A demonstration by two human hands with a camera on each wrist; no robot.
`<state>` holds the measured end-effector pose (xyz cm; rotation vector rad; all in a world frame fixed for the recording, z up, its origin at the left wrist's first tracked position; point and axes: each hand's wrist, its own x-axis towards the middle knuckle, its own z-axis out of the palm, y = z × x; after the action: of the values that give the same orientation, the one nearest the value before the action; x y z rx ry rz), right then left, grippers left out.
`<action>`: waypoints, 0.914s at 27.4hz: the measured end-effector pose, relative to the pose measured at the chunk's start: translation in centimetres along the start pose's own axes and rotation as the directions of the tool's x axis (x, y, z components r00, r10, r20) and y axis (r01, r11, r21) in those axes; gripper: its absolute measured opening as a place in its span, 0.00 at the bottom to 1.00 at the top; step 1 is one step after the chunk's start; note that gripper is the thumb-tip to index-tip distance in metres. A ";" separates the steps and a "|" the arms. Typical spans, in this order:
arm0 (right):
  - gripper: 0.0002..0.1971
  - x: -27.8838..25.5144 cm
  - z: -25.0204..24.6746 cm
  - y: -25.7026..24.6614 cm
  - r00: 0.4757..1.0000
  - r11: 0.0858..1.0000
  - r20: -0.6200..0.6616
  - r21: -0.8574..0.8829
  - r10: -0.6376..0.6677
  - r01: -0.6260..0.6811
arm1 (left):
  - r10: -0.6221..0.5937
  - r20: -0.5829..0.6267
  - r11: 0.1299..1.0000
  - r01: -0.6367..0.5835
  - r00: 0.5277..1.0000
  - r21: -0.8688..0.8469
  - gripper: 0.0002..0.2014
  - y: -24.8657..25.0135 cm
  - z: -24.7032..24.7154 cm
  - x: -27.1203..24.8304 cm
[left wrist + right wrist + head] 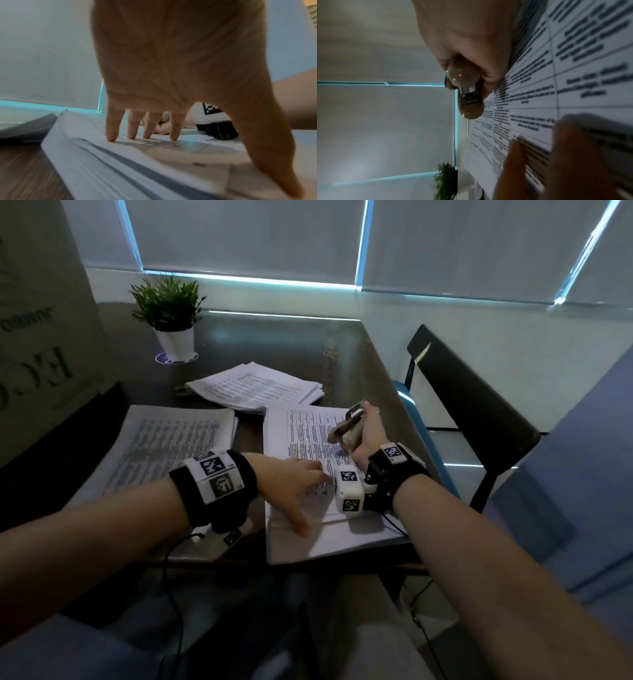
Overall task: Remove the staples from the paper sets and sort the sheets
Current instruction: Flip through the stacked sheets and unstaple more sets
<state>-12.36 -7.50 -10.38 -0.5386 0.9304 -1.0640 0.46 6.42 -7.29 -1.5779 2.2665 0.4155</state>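
White printed sheets make up the thick paper stack [308, 440] at the near right of the dark table [291, 344], its near edge hanging just over the table's front. Left hand [291, 484] lies on it with fingers [111, 129] spread and straight, tips pressing the top sheet, thumb out toward the near edge. Right hand [368, 436] is curled round a tan staple remover [347, 424], held just above the page and not yet at any staple; no staple is visible in these views. Two other paper piles sit on the table: one at left [164, 453], one farther back [257, 388], near a potted plant [169, 313]. Risks, as judgement: fingertip pressure alone may let the top sheets slide or fan; pulling a staple at an angle could tear the corner; the overhanging stack could tip off the edge if pushed forward.
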 end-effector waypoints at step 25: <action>0.16 -1.1 -2.6 -0.8 0.984 0.983 0.161 0.155 0.077 -0.102 | -0.646 -0.081 -0.082 -0.175 0.759 -0.981 0.15 -3.9 -0.1 2.5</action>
<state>-15.13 -6.71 -10.69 -0.4331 0.7183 -0.9922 3.31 3.02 -8.44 -3.1602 1.5743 2.2178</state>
